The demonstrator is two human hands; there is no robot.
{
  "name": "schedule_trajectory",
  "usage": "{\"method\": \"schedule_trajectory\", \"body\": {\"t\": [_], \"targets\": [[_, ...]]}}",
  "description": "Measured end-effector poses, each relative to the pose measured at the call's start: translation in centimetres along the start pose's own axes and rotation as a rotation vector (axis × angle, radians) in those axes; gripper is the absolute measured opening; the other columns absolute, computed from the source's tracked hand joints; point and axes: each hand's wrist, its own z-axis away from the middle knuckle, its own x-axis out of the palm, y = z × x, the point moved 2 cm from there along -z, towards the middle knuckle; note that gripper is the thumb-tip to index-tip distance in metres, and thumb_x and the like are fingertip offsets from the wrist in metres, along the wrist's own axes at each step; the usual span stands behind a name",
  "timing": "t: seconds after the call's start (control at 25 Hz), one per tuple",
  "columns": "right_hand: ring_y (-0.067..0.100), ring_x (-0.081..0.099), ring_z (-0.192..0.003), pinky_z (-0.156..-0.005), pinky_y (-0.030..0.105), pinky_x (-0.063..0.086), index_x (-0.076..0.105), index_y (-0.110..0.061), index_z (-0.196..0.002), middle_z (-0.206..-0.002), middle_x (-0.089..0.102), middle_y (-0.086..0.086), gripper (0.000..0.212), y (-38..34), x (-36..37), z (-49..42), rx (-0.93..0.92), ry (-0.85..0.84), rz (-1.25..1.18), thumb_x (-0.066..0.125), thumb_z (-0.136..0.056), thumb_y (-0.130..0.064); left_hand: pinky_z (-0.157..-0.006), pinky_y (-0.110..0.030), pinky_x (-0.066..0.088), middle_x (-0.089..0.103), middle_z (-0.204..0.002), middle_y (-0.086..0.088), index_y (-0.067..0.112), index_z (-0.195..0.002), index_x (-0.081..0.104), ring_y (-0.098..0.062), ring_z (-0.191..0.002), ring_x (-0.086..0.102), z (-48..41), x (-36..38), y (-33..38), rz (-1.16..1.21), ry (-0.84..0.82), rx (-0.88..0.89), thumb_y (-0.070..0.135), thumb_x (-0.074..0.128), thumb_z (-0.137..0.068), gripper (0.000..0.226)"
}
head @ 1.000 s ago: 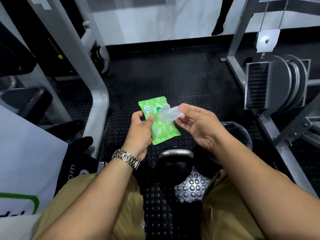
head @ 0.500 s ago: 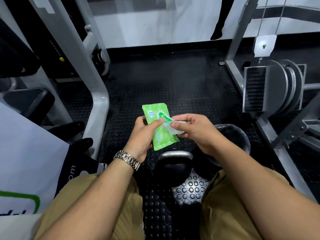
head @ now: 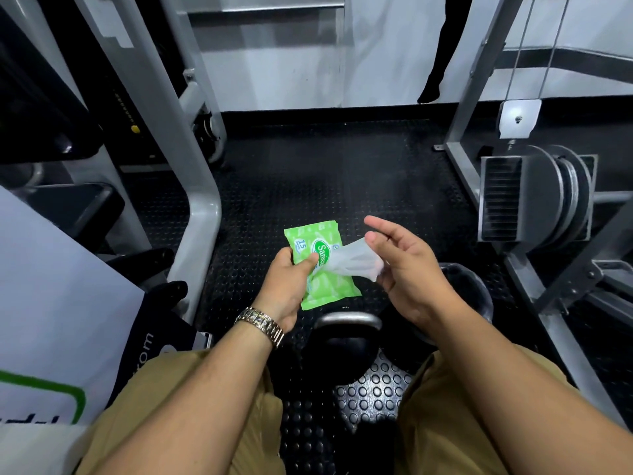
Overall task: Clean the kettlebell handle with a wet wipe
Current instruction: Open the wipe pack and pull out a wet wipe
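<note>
- Left hand [head: 284, 289] grips pack [head: 334, 291], thumb on its face.
- Right hand [head: 411, 275] pinches wipe [head: 352, 260] — one end at the pack's opening, not yet free.
- Kettlebell handle [head: 346, 318] on floor between the knees, below both hands — untouched; all wiping left.

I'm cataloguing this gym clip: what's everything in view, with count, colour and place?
green plastic wet-wipe pack: one, green, in the left hand
translucent white wet wipe: one, whitish, drawn partly out of the pack
black kettlebell with grey metal handle: one, black, floor between the knees
black studded rubber floor: one, black, underfoot
grey metal machine frame: one, grey, left
grey weight-plate machine: one, grey, right
white bag with green mark: one, white, left edge
metal wristwatch: one, silver-toned, left wrist
left hand: one, grips the pack
right hand: one, pinches the wipe
</note>
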Motion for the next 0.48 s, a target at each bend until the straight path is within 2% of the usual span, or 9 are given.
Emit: {"method": "schedule_trajectory", "body": {"t": [0.08,0.16,0.2,0.28,0.4,0.48], "targets": [[0.019,0.065,-0.085,-0.072,0.034,0.055,0.067,-0.011,-0.123,-0.099,0.067,0.008,0.026,0.2,-0.2,0.0,0.046,0.005,0.056,0.065,-0.098,-0.008,-0.091,-0.056,0.06,0.078,-0.11,-0.005,0.014,-0.116,0.062,-0.029,-0.1,0.076,0.0,-0.1,0.0,-0.019,0.001,0.002,0.018,0.062,-0.103,0.014],[0.018,0.067,-0.078,-0.062,0.029,0.054,0.068,-0.009,-0.115,-0.099,0.071,0.01,0.018,0.4,-0.2,0.1,0.127,0.011,0.197,0.067,-0.098,-0.012,-0.089,-0.055,0.061,0.078,-0.112,-0.007,0.014,-0.116,0.062,-0.028,-0.1,0.076,-0.2,-0.2,0.0,-0.001,0.021,0.004,0.018,0.062,-0.102,0.014],[0.017,0.069,-0.075,-0.06,0.029,0.054,0.069,-0.008,-0.113,-0.099,0.074,0.01,0.021,0.6,-0.3,0.1,0.179,-0.013,0.267,0.071,-0.095,-0.018,-0.088,-0.054,0.061,0.078,-0.112,-0.008,0.014,-0.117,0.062,-0.028,-0.099,0.076,-0.3,-0.3,0.0,0.021,0.029,0.001,0.018,0.062,-0.102,0.015],[0.021,0.073,-0.081,-0.065,0.03,0.056,0.072,-0.006,-0.113,-0.101,0.078,0.013,0.035,1.0,-0.5,0.2,0.252,-0.093,0.369,0.081,-0.086,-0.026,-0.087,-0.052,0.062,0.078,-0.11,-0.009,0.014,-0.118,0.061,-0.028,-0.098,0.077,-0.2,-0.2,0.1,0.075,0.008,-0.002,0.021,0.066,-0.1,0.02],[0.023,0.07,-0.073,-0.058,0.028,0.052,0.071,-0.002,-0.101,-0.093,0.077,0.015,0.032,1.2,-0.7,0.3,0.244,-0.084,0.429,0.085,-0.082,-0.024,-0.089,-0.049,0.061,0.078,-0.112,-0.008,0.012,-0.122,0.059,-0.026,-0.1,0.077,0.2,0.1,0.3,0.048,-0.051,0.03,0.028,0.077,-0.093,0.038],[0.022,0.066,-0.069,-0.057,0.028,0.05,0.068,-0.006,-0.092,-0.087,0.075,0.014,0.026,0.9,-0.8,0.3,0.213,-0.053,0.427,0.084,-0.083,-0.024,-0.092,-0.049,0.061,0.078,-0.113,-0.006,0.012,-0.122,0.061,-0.025,-0.101,0.076,0.3,0.3,0.1,-0.013,-0.069,0.057,0.025,0.081,-0.089,0.041]]}}
